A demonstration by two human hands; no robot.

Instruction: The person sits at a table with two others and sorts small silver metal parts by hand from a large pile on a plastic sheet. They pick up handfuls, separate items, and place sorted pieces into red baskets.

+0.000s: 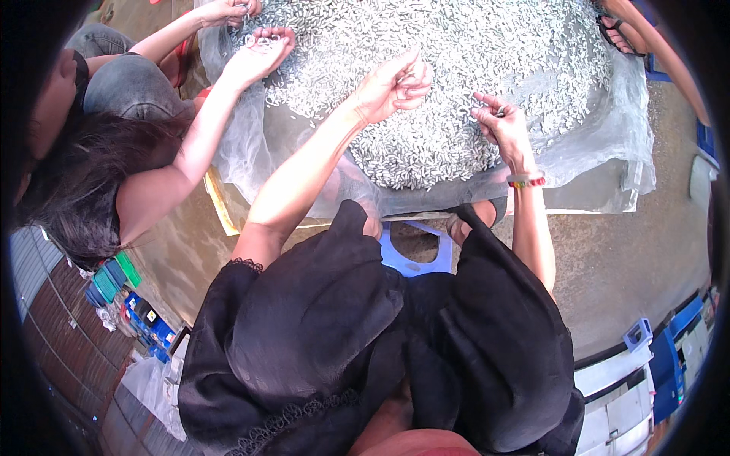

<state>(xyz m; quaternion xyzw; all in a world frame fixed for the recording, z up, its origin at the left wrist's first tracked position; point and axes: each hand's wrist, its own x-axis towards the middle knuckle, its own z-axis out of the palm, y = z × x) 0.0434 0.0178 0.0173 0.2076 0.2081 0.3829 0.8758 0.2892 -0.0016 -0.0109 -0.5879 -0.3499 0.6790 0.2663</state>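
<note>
Many small, slender, silvery pieces (pixel 426 156), heaped in a broad layer at the far middle, on a translucent mesh sheet (pixel 631 144) with crumpled edges. Above the heap, the left hand (pixel 395 85), fingers curled inward; cannot tell whether holding anything. To the right and a little nearer, the right hand (pixel 502 128), thumb and fingers drawn narrow; cannot tell here either. On the right wrist, a bracelet (pixel 527 182) in red, yellow and green. At far left, a co-worker's hand (pixel 257 59), palm up, with a few pale pieces in it. At far right, a sandalled foot (pixel 623 36). Nearer, a blue plastic frame (pixel 414 267) with a rounded opening, then black cloth (pixel 312 327) over the lap.
</note>
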